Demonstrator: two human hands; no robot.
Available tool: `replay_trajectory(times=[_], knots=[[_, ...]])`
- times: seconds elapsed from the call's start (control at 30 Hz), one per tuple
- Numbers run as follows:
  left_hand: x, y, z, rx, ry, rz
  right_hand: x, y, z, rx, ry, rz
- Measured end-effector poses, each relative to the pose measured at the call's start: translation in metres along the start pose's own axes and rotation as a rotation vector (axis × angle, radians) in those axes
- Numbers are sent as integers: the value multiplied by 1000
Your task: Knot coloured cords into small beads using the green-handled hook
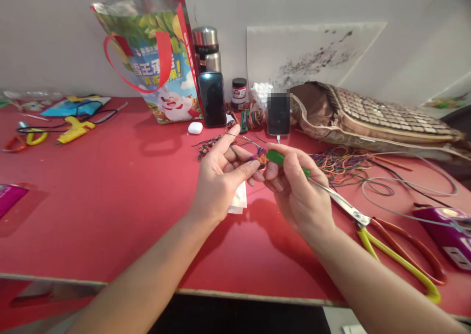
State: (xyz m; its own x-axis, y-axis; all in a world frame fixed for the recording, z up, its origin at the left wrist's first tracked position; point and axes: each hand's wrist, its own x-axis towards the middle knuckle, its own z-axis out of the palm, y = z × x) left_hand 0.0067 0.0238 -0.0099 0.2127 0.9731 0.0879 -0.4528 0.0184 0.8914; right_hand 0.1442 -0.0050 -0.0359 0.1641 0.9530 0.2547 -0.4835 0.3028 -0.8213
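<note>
Over the middle of the table, my left hand [222, 179] pinches a small piece of multicoloured crochet work [260, 156] between thumb and fingers, its index finger raised with yarn near it. Close beside it, my right hand [307, 192] grips the green handle of a crochet hook [275, 157], thumb on top. The hook's tip meets the work, but the exact stitch is too small to make out. More knotted multicoloured cord [208, 148] lies behind my left hand. A white tissue [239, 199] shows on the table beneath my hands.
Large scissors [362, 218] with red and yellow handles lie right, beside tangled yarn [342, 167] and a purple box [447, 231]. Behind stand a shopping bag [169, 79], two phones [212, 101], a flask [206, 44] and a handbag [368, 113]. A yellow glue gun [75, 129] lies left.
</note>
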Motion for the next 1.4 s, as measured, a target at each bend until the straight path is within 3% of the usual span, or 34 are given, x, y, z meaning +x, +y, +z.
replay_trajectory(times=[0.2, 0.4, 0.7, 1.4], knots=[[-2, 5, -2, 3, -63, -56, 16, -8, -9, 209, -96, 279], [-7, 13, 0, 119, -203, -133, 25, -15, -27, 101, -164, 411], [-11, 17, 3, 245, -178, -138, 29, -28, -27, -114, -27, 301], [-7, 12, 2, 318, -117, -19, 28, -34, -22, -259, 99, 99]])
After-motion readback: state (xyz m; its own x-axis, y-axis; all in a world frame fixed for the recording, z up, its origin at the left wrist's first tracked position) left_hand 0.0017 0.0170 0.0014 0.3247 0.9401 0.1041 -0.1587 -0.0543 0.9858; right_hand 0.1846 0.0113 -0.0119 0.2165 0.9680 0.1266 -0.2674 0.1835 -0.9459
